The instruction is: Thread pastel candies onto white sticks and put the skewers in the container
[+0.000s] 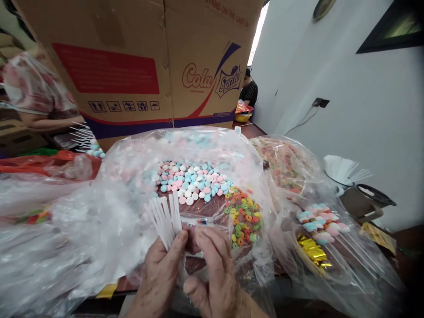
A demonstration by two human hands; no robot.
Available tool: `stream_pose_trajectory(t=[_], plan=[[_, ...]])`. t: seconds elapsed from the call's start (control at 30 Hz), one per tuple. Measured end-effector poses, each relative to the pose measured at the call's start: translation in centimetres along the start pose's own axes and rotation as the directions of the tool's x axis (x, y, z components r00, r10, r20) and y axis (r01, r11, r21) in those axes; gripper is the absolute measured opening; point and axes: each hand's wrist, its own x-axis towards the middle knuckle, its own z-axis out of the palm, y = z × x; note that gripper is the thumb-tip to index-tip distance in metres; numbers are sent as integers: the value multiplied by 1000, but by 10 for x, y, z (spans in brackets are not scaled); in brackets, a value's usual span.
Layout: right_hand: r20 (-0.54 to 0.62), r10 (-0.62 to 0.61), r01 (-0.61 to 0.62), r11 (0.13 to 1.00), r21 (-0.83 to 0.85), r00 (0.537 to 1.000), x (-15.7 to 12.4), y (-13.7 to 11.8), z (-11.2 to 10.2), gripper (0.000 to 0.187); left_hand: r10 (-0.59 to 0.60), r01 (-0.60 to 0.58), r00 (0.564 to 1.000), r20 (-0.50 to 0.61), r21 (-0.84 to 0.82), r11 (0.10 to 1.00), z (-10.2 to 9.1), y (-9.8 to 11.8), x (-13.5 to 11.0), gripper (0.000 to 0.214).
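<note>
My left hand (pixel 162 265) is closed round a fanned bunch of white lollipop sticks (pixel 165 216), which point up and away from me. Close on its right is my right hand (pixel 215 269), its thumb apart from its bent fingers and nothing visible between them. The right fingertips come up near the left thumb; whether they touch it I cannot tell. Beyond the hands, pink, blue and white round candies (pixel 195 179) spill from a clear plastic bag (pixel 132 154). Multicoloured ring candies (pixel 245 218) lie to the right of them.
A tall cardboard box (pixel 132 26) stands at the back. On the right are marshmallow skewers (pixel 323 223), gold ties (pixel 313 251), a grey jug (pixel 361 203) and white sticks (pixel 361 174). Red plastic (pixel 76 163) lies left. Two people sit farther back.
</note>
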Motion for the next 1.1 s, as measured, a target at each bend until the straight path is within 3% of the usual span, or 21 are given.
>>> stream_pose_trajectory(t=[0.07,0.17,0.3,0.6,0.8,0.93,1.1], plan=[[-74,4,-4,1000,5,997,2,-7,12,57,-77,70,995,-66,-90,993,4,10,-1,49],[-110,9,-11,1000,-15,994,7,-10,21,58,-191,167,978,-78,-240,956,15,23,-5,56],[-106,27,-31,999,-37,994,11,-6,26,59,-199,172,978,-58,-306,936,26,30,-11,48],[-105,43,-44,999,-11,994,10,0,22,56,-225,242,970,91,-401,884,29,20,-8,36],[-83,76,-79,997,-26,994,6,6,25,55,-257,263,964,63,-348,900,29,23,-13,46],[-84,120,-127,989,-78,989,2,11,29,56,-250,268,963,97,-340,902,28,22,-11,41],[-80,83,-93,986,-136,993,-2,15,35,52,-281,281,958,59,-394,875,27,14,-6,32]])
